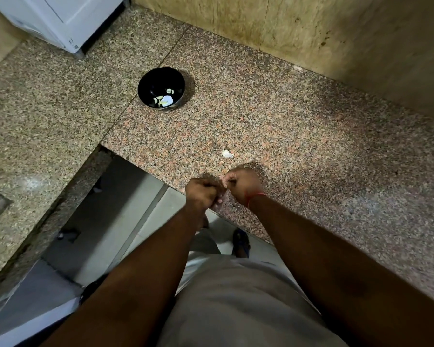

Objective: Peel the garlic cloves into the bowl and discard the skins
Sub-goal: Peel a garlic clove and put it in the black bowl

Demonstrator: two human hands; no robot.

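Both hands are curling tight, knuckles nearly touching above the counter edge: the left hand (203, 191) and right hand (242, 184) are pinching something small between them, too hidden to name. A pale garlic piece (227, 154) is lying just beyond on the granite counter (298, 146). Farther off, the black bowl (161, 87) is holding several pale peeled cloves (166, 100).

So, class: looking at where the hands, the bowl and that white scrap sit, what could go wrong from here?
1. Both hands, left and right, work right at the counter edge, so a clove or skin could drop to the floor.
2. The bowl stands far back, so a tossed clove might miss.
3. The white scrap lies loose on the counter and may be forgotten.
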